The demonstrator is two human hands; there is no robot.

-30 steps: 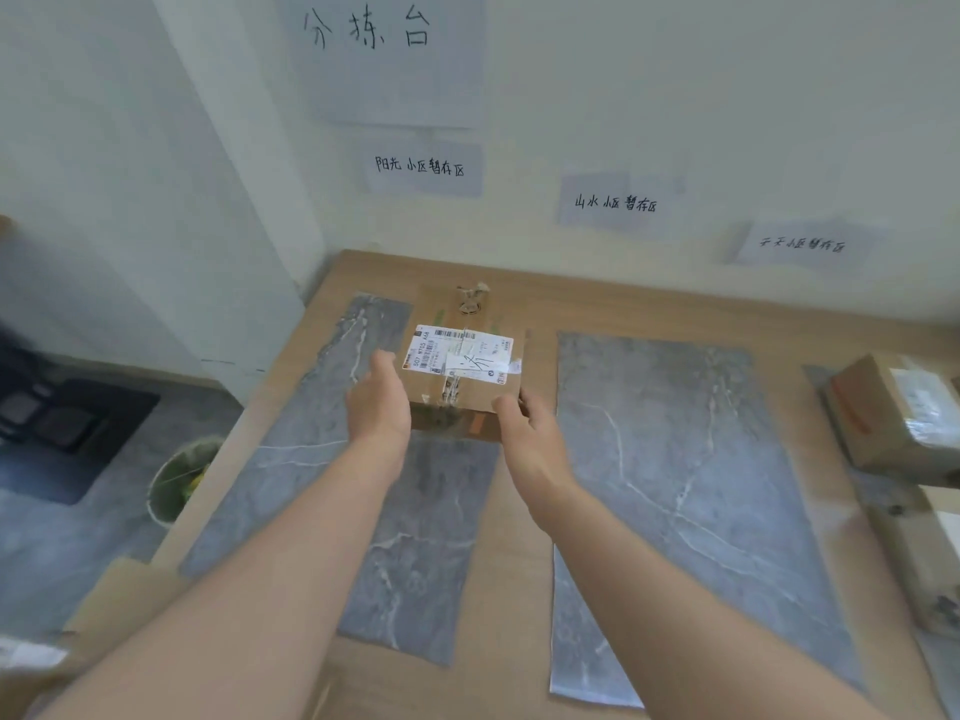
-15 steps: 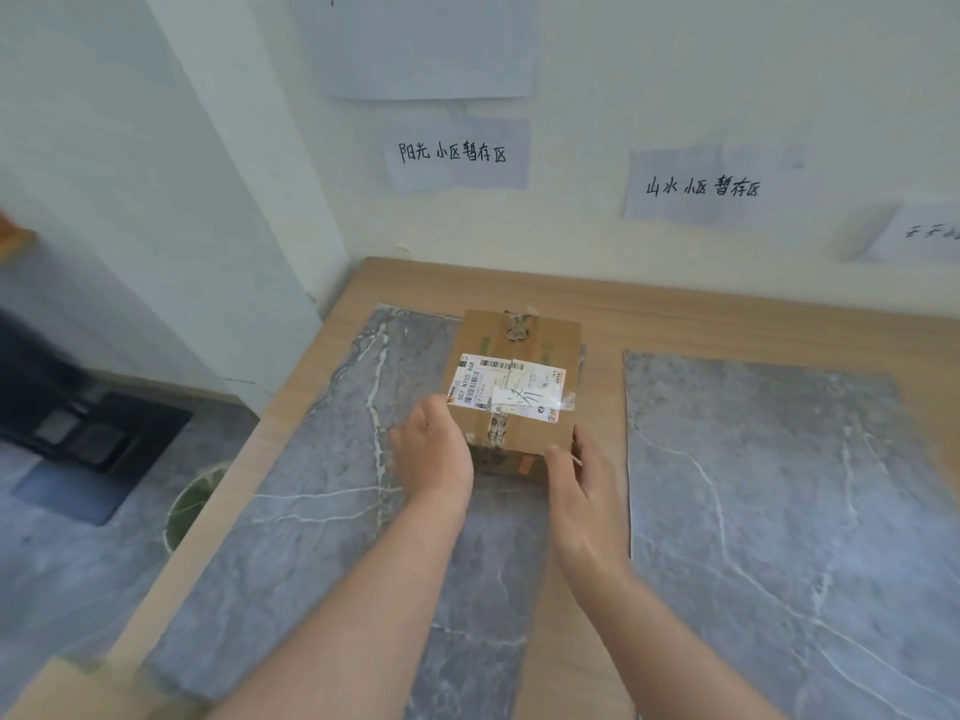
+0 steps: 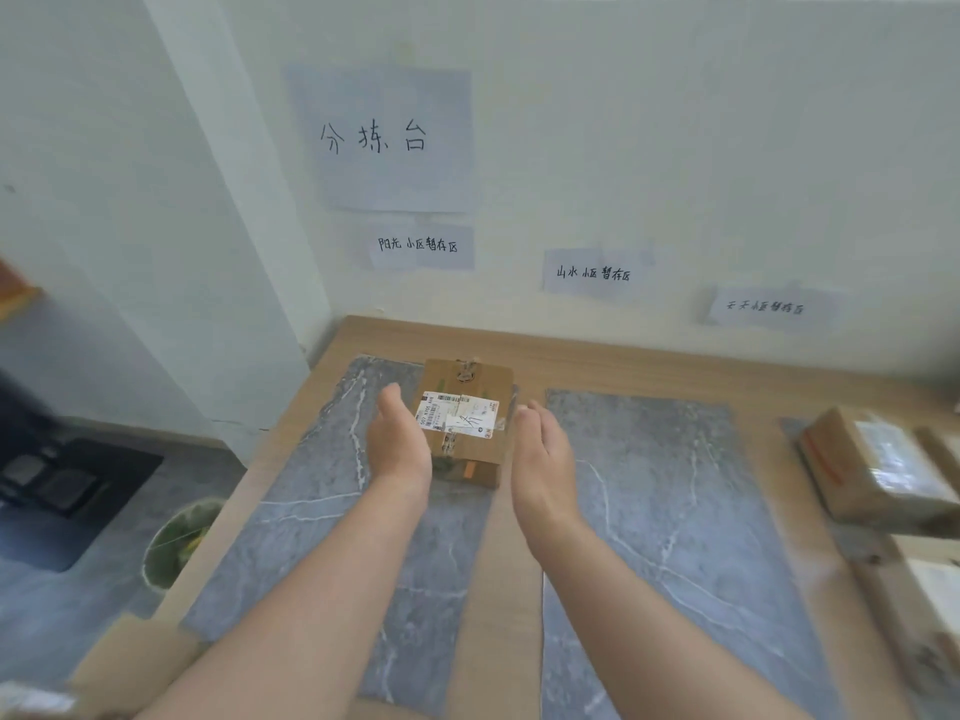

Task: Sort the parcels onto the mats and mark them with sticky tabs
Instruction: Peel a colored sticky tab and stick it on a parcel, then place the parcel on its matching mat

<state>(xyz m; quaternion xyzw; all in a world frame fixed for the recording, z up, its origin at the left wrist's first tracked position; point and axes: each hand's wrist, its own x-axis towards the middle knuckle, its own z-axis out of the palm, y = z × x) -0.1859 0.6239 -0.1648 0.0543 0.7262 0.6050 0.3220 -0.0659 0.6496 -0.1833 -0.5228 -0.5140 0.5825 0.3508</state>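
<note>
Task thing: the parcel [image 3: 470, 407] is a brown box. It lies flat at the far end of the left mat [image 3: 322, 511], close to the wall. A white label [image 3: 460, 415] is stuck on top.
Your left: your left hand [image 3: 400, 439] is spread, fingers straight, holding nothing. It is right at the box's left side; you cannot tell if it touches.
Your right: your right hand [image 3: 543, 454] is spread too, palm facing the box. It is just beside the right side and holds nothing.
Under it: the surface [image 3: 514, 563] is wood. A middle mat [image 3: 675, 511] lies right of the left mat.
Far right: more boxes [image 3: 872, 465] sit there, blurry.
Wall: paper signs [image 3: 397, 140] with writing hang above.
Floor: a bin [image 3: 176, 543] stands on the left.
</note>
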